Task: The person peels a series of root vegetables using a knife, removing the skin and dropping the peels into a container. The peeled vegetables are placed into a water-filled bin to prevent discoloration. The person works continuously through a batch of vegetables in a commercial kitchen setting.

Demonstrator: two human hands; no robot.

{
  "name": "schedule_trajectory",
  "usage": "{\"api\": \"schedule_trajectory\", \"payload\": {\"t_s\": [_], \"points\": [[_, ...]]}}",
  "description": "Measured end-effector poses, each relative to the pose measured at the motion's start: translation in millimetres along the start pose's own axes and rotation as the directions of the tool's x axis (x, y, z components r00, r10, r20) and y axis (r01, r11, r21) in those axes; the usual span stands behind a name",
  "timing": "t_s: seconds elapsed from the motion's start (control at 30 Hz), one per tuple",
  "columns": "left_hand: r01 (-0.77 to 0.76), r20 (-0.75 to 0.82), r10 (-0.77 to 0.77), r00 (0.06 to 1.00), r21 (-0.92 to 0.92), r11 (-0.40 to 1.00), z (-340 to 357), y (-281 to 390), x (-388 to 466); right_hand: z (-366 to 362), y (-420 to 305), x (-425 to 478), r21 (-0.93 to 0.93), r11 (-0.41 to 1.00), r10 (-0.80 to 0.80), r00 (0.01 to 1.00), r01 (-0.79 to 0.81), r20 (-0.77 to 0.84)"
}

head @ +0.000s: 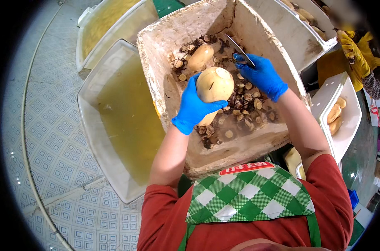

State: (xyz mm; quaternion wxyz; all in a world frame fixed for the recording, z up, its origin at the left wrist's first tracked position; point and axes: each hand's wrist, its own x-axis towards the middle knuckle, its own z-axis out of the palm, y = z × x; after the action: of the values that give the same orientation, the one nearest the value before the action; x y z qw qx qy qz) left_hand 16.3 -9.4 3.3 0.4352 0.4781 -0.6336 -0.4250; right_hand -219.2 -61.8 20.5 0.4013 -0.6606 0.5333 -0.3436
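My left hand (198,105), in a blue glove, holds a large peeled lotus root segment (215,84) with a round cut end facing up. To its right my right hand (259,73), gloved alike, grips a knife (238,48) whose blade points up and left. Both hands are over a worn white foam box (165,91). Another pale root piece (201,57) lies in it, among many cut-off ends and dark trimmings (240,105) in cloudy water. The knife's handle is hidden in my fingers.
A white tub (91,125) of murky water stands left, with another basin (127,23) behind. At right, a foam box (350,125) holds several pale roots (335,114). Another person's yellow-gloved hand (354,56) shows at upper right. A hose (24,125) crosses the tiled floor.
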Motion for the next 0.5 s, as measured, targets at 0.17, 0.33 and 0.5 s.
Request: {"api": "schedule_trajectory", "payload": {"t_s": [0.17, 0.33, 0.5], "points": [[0.001, -0.157, 0.029, 0.987, 0.191, 0.982, 6, 14, 6, 23, -39, -18, 0.394, 0.888, 0.135, 0.953, -0.237, 0.27], [0.006, 0.028, 0.003, 1.0, -0.319, 0.948, 2, 25, 8, 24, -29, -12, 0.557, 0.717, 0.303, 0.907, -0.42, 0.294], [0.23, 0.219, -0.115, 0.969, -0.622, 0.749, 4, 27, -1, 13, -32, -2, 0.849, 0.085, 0.088, 0.852, -0.522, 0.516]]}}
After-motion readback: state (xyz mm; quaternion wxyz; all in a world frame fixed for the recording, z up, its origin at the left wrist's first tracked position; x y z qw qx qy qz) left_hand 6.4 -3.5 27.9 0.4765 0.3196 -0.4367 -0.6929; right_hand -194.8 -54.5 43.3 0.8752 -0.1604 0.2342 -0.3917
